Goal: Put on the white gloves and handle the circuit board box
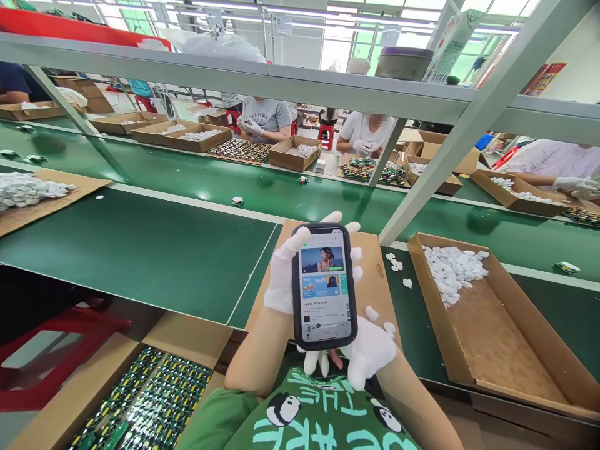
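While I watch, one phone [324, 286] upright, screen lit, above cardboard sheet [370, 275]. Left hand [287, 275] fingers wrapped round phone's back and edges; right hand [363, 353] fingers curled under bottom end. Two white gloves. One cardboard box [487, 331] just right, white pieces [452, 265] heaped, uncountable. Three people behind belt [197, 181].

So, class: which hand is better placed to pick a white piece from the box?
Probably the right hand: it only props the phone from below and lies nearer the box. The left hand wraps the phone's side.
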{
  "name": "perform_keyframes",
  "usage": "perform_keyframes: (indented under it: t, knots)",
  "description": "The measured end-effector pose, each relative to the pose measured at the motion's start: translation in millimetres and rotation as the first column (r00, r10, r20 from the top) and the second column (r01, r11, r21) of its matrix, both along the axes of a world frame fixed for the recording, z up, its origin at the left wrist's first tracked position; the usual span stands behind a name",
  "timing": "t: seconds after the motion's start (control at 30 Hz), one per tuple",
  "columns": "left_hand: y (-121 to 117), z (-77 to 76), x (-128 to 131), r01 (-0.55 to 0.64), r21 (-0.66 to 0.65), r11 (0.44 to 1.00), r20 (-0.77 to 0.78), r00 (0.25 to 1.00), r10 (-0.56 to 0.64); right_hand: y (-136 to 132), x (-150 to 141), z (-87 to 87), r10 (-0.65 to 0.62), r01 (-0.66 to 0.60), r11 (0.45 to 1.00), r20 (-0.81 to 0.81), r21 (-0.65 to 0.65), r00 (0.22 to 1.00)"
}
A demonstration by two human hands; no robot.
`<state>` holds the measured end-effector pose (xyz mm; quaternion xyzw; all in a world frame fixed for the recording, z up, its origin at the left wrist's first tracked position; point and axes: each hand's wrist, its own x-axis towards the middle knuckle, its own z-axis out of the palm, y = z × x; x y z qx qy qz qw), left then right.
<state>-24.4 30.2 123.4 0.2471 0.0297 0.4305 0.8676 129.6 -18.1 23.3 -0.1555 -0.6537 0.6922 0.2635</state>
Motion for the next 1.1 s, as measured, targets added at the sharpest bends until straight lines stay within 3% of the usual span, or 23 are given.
perform_keyframes:
  t: [0.07, 0.1, 0.3, 0.43, 0.6, 0.8, 0.97, 1.1]
  knots:
    - [-1, -5.9, 3, 0.029, 0.013, 1.0, -0.003, 1.0, -0.029, 0, -8, 3.4, 0.11, -0.11, 0.991, -0.006, -0.075, 0.994]
    - [-1, -8.6, 4, 0.042, 0.024, 0.999, 0.0, 0.999, -0.042, -1, -10, 7.0, 0.101, -0.1, 0.991, 0.01, -0.086, 0.995]
    - [3, -19.3, 3, 0.07, 0.134, 0.988, 0.004, 0.997, -0.071, -18, -10, 26.4, -0.109, 0.104, 0.993, 0.081, 0.058, 0.991]
    - [5, -24.5, 2, 0.036, 0.21, 0.977, -0.026, 0.999, -0.031, -24, -8, 23.3, -0.15, 0.148, 0.984, 0.012, 0.103, 0.989]
    - [5, -27.0, 1, 0.036, 0.27, 0.962, -0.049, 0.999, -0.024, -26, -6, 17.9, -0.066, 0.066, 0.994, -0.008, 0.093, 0.998]
    - [4, -27.8, 1, 0.026, 0.29, 0.957, -0.026, 0.999, -0.019, -27, -3, 15.9, -0.021, 0.021, 0.999, 0.01, 0.025, 1.0]
    - [2, -26.7, 0, 0.007, 0.251, 0.968, -0.008, 1.0, -0.005, -30, -4, 16.7, -0.08, 0.08, 0.997, 0.018, -0.005, 0.997]
    - [1, -24.9, -2, -0.022, 0.207, 0.978, -0.018, 0.999, 0.026, -28, -6, 20.6, -0.082, 0.081, 0.997, 0.126, 0.015, 0.989]
